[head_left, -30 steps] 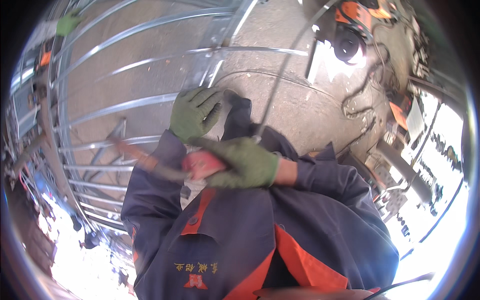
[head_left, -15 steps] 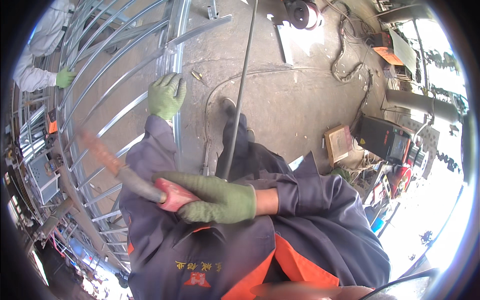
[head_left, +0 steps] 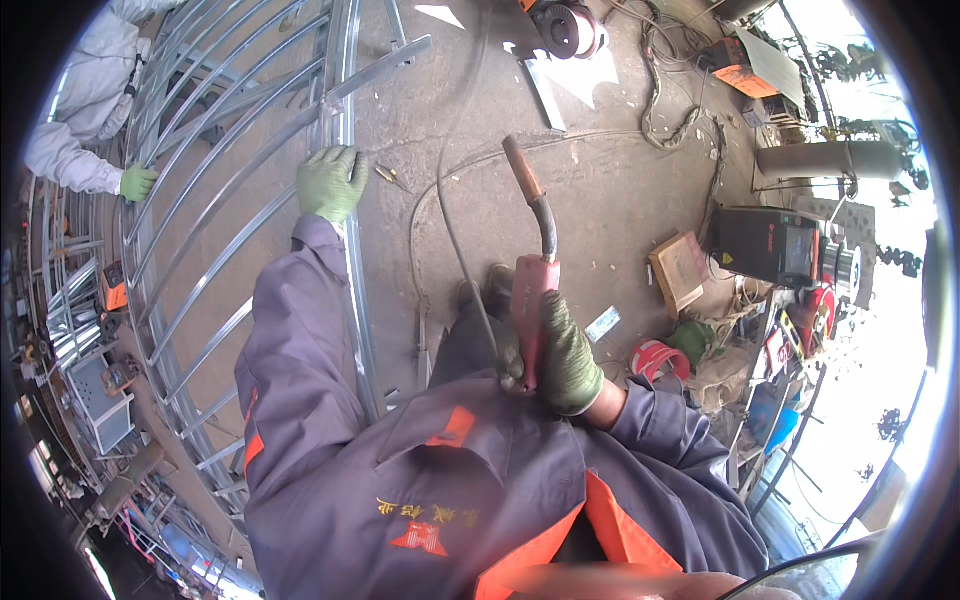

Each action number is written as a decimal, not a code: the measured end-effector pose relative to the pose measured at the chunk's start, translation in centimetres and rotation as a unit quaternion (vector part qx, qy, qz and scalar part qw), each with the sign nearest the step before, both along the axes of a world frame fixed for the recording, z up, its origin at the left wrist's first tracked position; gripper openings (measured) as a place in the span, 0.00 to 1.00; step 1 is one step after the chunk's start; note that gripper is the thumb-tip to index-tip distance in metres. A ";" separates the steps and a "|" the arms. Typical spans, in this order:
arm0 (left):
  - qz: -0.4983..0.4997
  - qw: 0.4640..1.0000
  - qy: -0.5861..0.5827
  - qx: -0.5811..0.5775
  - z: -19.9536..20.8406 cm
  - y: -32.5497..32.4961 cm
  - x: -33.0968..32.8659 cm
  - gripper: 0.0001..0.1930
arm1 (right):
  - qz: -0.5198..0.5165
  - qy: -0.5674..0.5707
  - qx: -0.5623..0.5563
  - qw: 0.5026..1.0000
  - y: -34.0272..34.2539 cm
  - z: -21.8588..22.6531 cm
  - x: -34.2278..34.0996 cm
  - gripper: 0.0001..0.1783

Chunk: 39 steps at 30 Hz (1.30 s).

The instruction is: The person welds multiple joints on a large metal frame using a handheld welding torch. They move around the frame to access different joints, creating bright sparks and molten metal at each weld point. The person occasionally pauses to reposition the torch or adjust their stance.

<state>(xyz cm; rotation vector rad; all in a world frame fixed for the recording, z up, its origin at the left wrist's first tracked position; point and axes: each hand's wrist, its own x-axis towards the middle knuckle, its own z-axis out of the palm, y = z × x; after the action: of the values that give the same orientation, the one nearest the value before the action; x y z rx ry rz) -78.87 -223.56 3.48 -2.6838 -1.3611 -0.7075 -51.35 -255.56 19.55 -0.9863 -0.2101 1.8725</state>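
Observation:
My right hand (head_left: 568, 362), in a dark green glove, is closed around the red handle of a welding torch (head_left: 534, 312). The torch stands nearly upright in front of my torso, its bent neck and brownish nozzle pointing away from me. A dark cable (head_left: 460, 252) loops up from near the handle. At the left, my left hand (head_left: 332, 184), in a lighter green glove, lies over the long rail of a metal frame (head_left: 362, 345) with its fingers curled over the steel. Curved bars run leftward from that rail.
A co-worker's gloved hand (head_left: 138, 183) touches the frame's far-left side. Pliers (head_left: 392, 177) lie on the floor by the rail. At right are a wooden box (head_left: 680, 275), a black machine (head_left: 765, 247) and a red roll (head_left: 660, 358). A wire spool (head_left: 568, 30) stands at the back.
My right hand has swung the torch from the left over to the right, and its nozzle now points away from me instead of leftward. My left hand stays on the rail.

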 end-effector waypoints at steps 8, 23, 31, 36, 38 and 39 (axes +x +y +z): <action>-0.053 0.998 0.008 -0.030 0.6 -0.8 -0.2 0.13 | -0.010 -0.217 -0.011 0.976 2.3 -6.2 -2.1 0.36; -0.009 0.960 -0.148 -0.237 0.5 2.1 0.4 0.16 | 0.211 -0.099 -0.051 0.971 23.2 -14.5 -5.6 0.48; 0.040 0.971 -0.121 -0.204 0.1 4.5 1.9 0.14 | 0.248 -0.004 -0.055 0.967 28.9 -17.0 -5.1 0.48; 0.058 0.971 -0.125 -0.195 0.0 5.1 2.1 0.14 | 0.270 -0.006 -0.076 0.960 30.4 -16.8 -5.1 0.37; 0.067 0.967 -0.115 -0.217 0.1 5.2 2.1 0.15 | 0.270 0.013 -0.083 0.959 30.8 -16.7 -5.1 0.38; 0.076 0.960 -0.118 -0.241 0.2 5.1 2.1 0.16 | 0.271 0.019 -0.092 0.958 31.0 -16.7 -5.1 0.38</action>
<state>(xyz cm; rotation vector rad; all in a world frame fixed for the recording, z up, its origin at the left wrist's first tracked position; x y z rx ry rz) -76.78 -218.42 3.72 -2.8632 -2.0081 -0.7878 -56.50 -224.60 2.86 -1.0916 -0.3111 2.4444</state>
